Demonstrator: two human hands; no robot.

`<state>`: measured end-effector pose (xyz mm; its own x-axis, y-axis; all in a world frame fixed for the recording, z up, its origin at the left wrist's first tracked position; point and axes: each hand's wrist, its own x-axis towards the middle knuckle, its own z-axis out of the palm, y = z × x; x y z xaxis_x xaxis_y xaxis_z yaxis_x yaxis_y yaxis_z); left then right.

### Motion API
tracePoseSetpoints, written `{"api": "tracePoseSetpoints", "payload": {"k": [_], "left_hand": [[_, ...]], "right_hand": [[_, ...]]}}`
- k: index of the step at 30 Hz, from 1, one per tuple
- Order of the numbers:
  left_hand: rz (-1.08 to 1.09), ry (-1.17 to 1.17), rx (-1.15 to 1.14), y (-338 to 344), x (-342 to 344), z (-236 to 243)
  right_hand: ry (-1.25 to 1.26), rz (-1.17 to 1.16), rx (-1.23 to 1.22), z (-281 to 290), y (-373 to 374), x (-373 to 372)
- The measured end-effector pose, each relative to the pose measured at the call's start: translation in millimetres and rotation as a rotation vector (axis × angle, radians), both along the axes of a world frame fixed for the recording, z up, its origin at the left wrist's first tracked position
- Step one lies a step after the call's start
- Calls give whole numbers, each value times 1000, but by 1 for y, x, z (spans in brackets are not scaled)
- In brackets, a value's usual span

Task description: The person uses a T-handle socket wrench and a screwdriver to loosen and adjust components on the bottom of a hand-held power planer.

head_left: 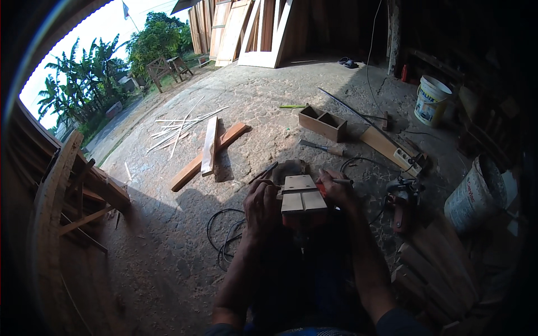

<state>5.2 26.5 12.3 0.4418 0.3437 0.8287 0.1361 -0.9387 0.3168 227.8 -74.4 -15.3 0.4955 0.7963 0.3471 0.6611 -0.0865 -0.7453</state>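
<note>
An electric hand planer (302, 201) is held in front of me, sole up, over my lap. Its pale flat sole is split by a dark cross gap, a groove runs down the nearer plate, and red body shows beneath. My left hand (261, 203) is closed on its left side with fingers curled. At the right, my right hand (336, 191) is closed against the red side. A short dark rod (343, 181) shows at those fingers; I cannot tell what it is. Just beyond lie a chisel (322, 147) and a dark slim tool (263, 172).
A two-compartment wooden box (322, 124) sits ahead. Crossed wood pieces (208, 154) and thin strips (174, 130) lie front left. A red power tool (399, 210), buckets (432, 101) and boards (437, 263) stand at right. A black cord (219, 238) coils on the floor; a wooden frame (61, 207) stands left.
</note>
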Motion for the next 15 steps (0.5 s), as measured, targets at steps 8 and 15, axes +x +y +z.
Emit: {"api": "tracePoseSetpoints", "payload": {"k": [8, 15], "left_hand": [[-17, 0, 62, 0, 1, 1], [-23, -16, 139, 0, 1, 3]], "right_hand": [[56, -35, -29, 2, 0, 0], [43, -12, 12, -5, 3, 2]]}}
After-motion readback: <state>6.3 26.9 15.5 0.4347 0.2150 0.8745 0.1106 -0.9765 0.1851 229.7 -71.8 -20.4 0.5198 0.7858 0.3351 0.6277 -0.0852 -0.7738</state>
